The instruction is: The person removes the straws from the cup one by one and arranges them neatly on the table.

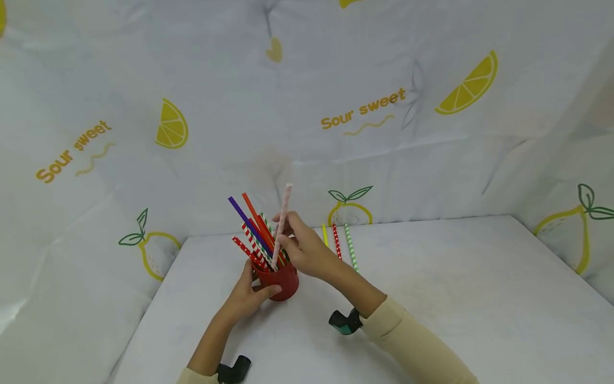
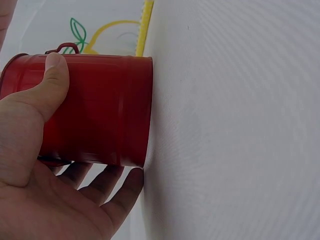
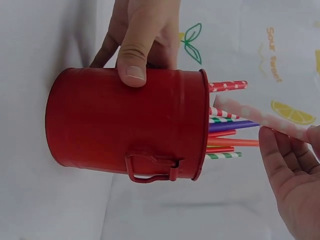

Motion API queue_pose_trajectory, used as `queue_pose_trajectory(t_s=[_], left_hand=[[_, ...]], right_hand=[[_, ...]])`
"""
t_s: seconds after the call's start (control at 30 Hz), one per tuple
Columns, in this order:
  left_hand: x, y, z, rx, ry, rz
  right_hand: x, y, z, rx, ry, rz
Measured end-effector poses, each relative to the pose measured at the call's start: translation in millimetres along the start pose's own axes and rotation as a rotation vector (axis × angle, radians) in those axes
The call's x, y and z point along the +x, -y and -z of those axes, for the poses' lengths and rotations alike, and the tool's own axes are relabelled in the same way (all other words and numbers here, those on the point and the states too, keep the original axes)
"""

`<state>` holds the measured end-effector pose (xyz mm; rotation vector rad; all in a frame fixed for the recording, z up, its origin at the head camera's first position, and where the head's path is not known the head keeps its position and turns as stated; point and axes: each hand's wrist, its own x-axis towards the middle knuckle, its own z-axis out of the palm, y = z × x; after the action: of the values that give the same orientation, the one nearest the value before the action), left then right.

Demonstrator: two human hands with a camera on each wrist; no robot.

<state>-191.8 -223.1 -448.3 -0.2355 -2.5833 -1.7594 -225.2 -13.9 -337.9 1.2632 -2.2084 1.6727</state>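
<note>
My left hand [image 1: 245, 300] holds a red metal bucket [image 1: 286, 284] from its left side, thumb on the near face and fingers behind. The bucket stands upright on the table, with small handles on its sides. Out of its top lean several paper straws, among them a purple straw [image 1: 238, 208], an orange-red one [image 1: 248, 204] and a red one with white stars [image 3: 230, 86]. Between thumb and fingers, my right hand [image 1: 307, 248] pinches a pale pink straw with white dots [image 3: 265, 119]. That straw slants above the bucket, its lower end visible just outside the rim.
Right of the bucket, partly behind my right forearm, lie a yellow straw [image 1: 325, 235], a red straw with white dots [image 1: 337, 241] and a green-and-white striped straw [image 1: 350, 246]. A white table [image 1: 470, 298] meets a lemon-printed cloth [image 1: 230, 122] at the back and sides.
</note>
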Motion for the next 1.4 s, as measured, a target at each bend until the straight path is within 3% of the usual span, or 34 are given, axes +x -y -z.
queue_pose_trajectory(t_s=[0.23, 0.47, 0.87, 1.2, 1.4], left_hand=[[0.5, 0.3, -0.8, 0.011, -0.01, 0.002], [0.3, 1.3, -0.7, 0.013, -0.012, 0.015], [0.3, 1.7, -0.4, 0.036, -0.006, 0.005], [0.4, 2.8, 0.8, 0.044, 0.001, -0.006], [-0.5, 1.7, -0.4, 0.045, 0.001, 0.002]], right_hand=[[-5, 8, 9.2, 0.039, -0.075, -0.001], [-11, -4, 20.6, 0.084, -0.111, -0.004], [-26, -16, 39.1, 0.04, -0.152, -0.17], [-41, -37, 54.8, -0.016, -0.173, -0.23], [-48, -50, 63.4, -0.053, -0.171, -0.321]])
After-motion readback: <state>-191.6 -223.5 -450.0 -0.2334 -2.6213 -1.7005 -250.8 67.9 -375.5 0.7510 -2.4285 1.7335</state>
